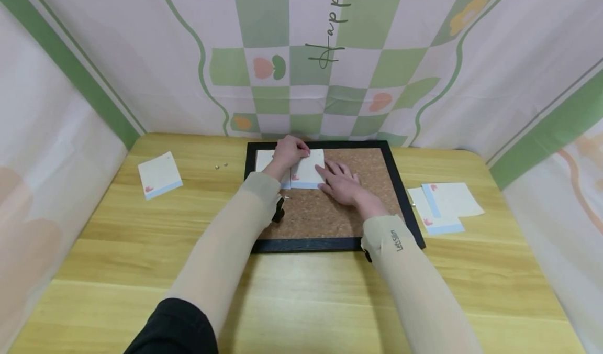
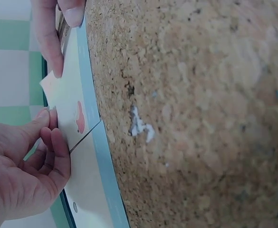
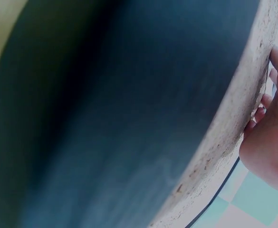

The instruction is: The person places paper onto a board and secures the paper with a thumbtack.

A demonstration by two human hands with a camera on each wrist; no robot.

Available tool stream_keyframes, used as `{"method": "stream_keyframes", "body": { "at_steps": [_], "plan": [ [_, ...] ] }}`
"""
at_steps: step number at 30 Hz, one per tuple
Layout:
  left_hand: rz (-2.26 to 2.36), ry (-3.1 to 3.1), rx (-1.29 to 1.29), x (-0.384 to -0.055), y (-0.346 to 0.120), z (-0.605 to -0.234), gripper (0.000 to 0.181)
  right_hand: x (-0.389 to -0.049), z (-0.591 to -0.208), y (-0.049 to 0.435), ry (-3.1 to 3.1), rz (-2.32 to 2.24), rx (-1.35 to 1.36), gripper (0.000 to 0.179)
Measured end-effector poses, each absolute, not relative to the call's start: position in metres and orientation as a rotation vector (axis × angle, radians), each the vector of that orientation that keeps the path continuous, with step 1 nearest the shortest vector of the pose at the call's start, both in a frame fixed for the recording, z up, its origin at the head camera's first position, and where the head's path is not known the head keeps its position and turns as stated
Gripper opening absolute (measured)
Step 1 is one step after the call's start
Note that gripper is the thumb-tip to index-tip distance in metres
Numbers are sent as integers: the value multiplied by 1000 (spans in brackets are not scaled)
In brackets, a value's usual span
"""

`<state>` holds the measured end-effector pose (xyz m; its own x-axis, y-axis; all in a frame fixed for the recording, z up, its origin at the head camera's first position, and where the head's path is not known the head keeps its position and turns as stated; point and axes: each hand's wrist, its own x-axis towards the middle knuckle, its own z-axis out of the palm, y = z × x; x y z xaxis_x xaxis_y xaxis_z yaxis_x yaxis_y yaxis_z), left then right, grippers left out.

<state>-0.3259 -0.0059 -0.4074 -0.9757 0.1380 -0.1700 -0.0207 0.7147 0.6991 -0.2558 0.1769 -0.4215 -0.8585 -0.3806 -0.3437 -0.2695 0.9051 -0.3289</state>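
A corkboard (image 1: 325, 219) with a black frame lies on the table. At its upper edge a white note card (image 1: 307, 172) with a blue strip and a pink print lies beside another card (image 1: 265, 158). My left hand (image 1: 287, 154) is at the card's top edge, thumb and forefinger pinching what looks like a thumbtack, mostly hidden by the fingertips. My right hand (image 1: 344, 184) spreads over the card's right side, fingertips pressing on it and the cork. In the left wrist view a small metal tack head (image 2: 75, 207) shows on the neighbouring card.
One loose card (image 1: 160, 176) lies on the table at the left, near two small metal tacks (image 1: 217, 167). Two overlapping cards (image 1: 454, 199) lie right of the board. A patterned curtain (image 1: 311, 97) hangs behind the table. A white mark (image 2: 139, 126) shows on the cork.
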Motion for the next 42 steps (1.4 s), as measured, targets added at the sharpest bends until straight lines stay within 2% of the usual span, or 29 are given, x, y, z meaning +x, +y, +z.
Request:
{"method": "stream_keyframes", "body": {
  "at_steps": [42],
  "plan": [
    [1082,2731,-42,-323,3,-404,19,-260,-428,178,2662,-385,-472,58]
  ]
}}
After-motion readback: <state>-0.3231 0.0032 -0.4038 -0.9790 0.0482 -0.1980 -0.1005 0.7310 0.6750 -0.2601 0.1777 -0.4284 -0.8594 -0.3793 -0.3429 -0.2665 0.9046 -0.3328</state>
